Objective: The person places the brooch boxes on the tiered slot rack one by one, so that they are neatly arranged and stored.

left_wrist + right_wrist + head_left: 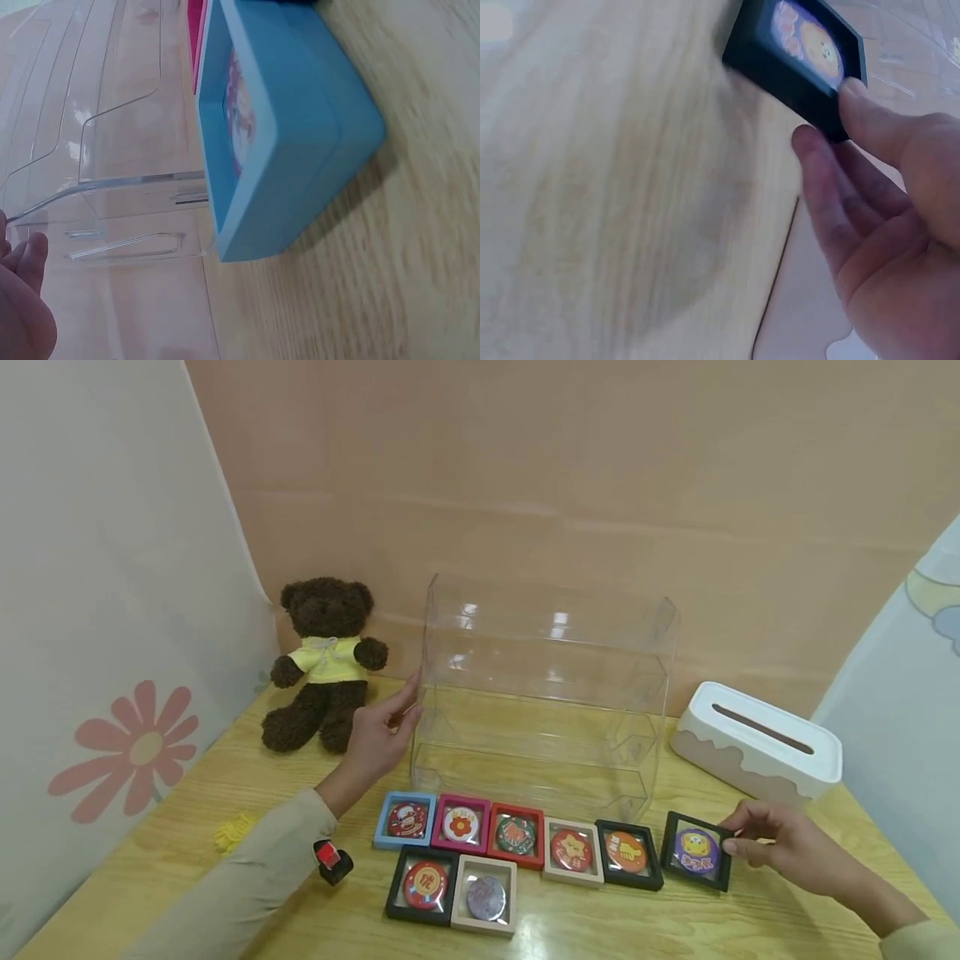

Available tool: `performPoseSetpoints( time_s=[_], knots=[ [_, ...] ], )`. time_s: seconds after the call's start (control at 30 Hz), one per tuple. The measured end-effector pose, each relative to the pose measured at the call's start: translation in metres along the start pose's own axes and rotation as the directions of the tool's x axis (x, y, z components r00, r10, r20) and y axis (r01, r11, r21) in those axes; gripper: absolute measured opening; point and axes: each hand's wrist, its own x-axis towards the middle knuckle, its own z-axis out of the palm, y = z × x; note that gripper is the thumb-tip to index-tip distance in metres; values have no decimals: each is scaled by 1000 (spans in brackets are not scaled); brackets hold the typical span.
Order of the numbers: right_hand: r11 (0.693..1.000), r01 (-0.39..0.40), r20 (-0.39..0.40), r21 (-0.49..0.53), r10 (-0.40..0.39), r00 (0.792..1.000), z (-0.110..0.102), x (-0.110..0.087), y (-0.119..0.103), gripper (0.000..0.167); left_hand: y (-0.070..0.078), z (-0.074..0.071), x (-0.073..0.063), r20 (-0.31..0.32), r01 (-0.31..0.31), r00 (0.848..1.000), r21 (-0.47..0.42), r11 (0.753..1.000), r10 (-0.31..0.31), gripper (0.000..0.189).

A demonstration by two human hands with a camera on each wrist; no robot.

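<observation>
My left hand (381, 732) pinches the left side edge of a clear plastic tiered display rack (540, 689). In the left wrist view, its thumb and fingertips lie at the edge of the rack's side panel (112, 184). On the right, my right hand (780, 847) holds a black square badge frame (670, 835) by its right edge, thumb in front and fingers behind. A purple and yellow round badge (697, 850) shows inside that frame. The right wrist view has the black frame (780, 75) tilted over the table, with the right hand (885, 195) gripping its corner.
Several framed badges lie in two rows before the rack, among them a blue frame (405, 842) and a black one (418, 917). A brown teddy bear (327, 660) sits at the back left. A white tissue box (757, 743) stands right; a yellow item (235, 832) lies left.
</observation>
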Motion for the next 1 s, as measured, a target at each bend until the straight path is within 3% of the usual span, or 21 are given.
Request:
performPoseSetpoints(
  time_s=[0.1, 0.2, 0.3, 0.4, 0.53, 0.67, 0.77, 0.9, 1.0],
  knots=[
    [1000, 11, -70, 9, -11, 998, -5, 3, -1, 26, 2, 1, 0, -4, 4, 1000, -21, 1000, -4, 46],
    [999, -35, -165, -19, 31, 986, -13, 7, -7, 22, 3, 2, 1, 3, 11, 1000, -48, 999, -11, 47],
    [992, -125, -272, -24, 113, 956, -25, 12, -16, 17, 4, 2, 2, 9, 19, 1000, -64, 998, -19, 48],
    [989, -146, -370, -5, 134, 919, -37, 20, -28, 16, 5, 2, 1, 4, 26, 1000, -65, 998, -26, 49],
    [992, -15, -461, 129, 73, 884, -48, 39, -45, 18, 12, 0, 3, -16, 24, 1000, -72, 997, -25, 48],
    [941, 102, -501, 322, 78, 862, -52, 62, -65, 16, 32, -5, 8, -35, 16, 999, -59, 998, -18, 46],
    [927, 132, -503, 350, 68, 861, -51, 82, -80, 14, 40, -7, 9, -42, 11, 999, -43, 999, -13, 44],
    [914, 173, -472, 367, 23, 882, -46, 109, -101, 9, 40, -7, 9, -41, 20, 999, -45, 999, -22, 44],
    [962, 110, -466, 250, 20, 885, -41, 130, -116, 8, 41, -6, 10, -40, 28, 999, -51, 998, -30, 44]
  ],
)
